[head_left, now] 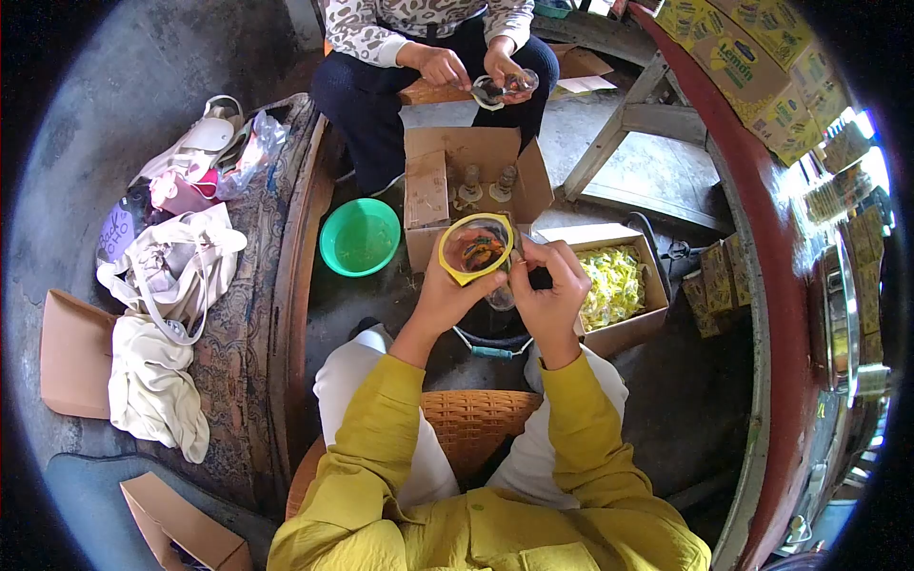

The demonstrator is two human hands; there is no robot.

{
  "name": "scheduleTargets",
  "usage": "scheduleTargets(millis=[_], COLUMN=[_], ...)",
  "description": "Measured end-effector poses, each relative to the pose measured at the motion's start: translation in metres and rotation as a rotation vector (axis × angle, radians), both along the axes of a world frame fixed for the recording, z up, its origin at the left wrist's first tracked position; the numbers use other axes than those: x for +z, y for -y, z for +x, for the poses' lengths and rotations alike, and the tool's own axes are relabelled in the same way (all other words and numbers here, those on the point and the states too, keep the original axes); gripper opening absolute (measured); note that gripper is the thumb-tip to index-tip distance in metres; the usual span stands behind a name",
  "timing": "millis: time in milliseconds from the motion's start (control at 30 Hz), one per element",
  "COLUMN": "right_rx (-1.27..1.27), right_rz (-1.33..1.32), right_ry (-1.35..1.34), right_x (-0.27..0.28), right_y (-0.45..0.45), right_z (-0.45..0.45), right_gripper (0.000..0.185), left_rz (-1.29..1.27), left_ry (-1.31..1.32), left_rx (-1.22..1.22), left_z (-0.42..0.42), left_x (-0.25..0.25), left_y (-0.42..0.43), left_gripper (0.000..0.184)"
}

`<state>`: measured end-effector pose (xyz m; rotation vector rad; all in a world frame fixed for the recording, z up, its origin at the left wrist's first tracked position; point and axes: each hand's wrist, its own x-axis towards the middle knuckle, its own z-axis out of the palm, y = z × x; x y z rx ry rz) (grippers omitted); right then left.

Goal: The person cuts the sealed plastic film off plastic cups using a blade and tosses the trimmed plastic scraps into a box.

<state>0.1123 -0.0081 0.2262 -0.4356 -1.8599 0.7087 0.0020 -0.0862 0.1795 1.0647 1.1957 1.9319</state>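
In front of me my left hand [449,297] is wrapped round a clear glass [500,297] with a yellow-rimmed round piece [476,247] at its top, printed dark and orange in the middle. Close against its right side, my right hand [552,288] has its thumb and fingertips pinched together near the rim; what they hold, if anything, is too small to make out. Beyond them is an open cardboard box [426,181] with upturned glasses [504,183] inside.
A green basin [360,237] lies left of the box. A carton of yellow wrappers [609,285] is at the right, a dark bucket with a blue handle grip [492,352] below my hands. Opposite, a seated person [428,62] handles a glass. Bags [181,266] lie at left.
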Motion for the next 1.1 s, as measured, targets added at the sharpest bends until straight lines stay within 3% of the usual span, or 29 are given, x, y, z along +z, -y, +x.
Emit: scheduleTargets(millis=[100,500,1100], right_rx=[-0.018,-0.026,-0.087], right_rz=[0.015,0.001,0.062], right_ry=[-0.011,-0.039,-0.01], right_x=[0.002,0.001,-0.001], right_y=[0.001,0.007,0.003], right_z=[0.0,-0.002,0.001], right_gripper=[0.021,0.023,0.022], left_rz=[0.08,0.028,-0.018], left_ry=[0.117,0.107,-0.199], left_rx=[-0.005,0.032,0.056], left_z=[0.009,0.012,0.008], left_x=[0.003,0.009,0.002], left_y=[-0.001,0.002,0.003], left_gripper=[0.054,0.054,0.052])
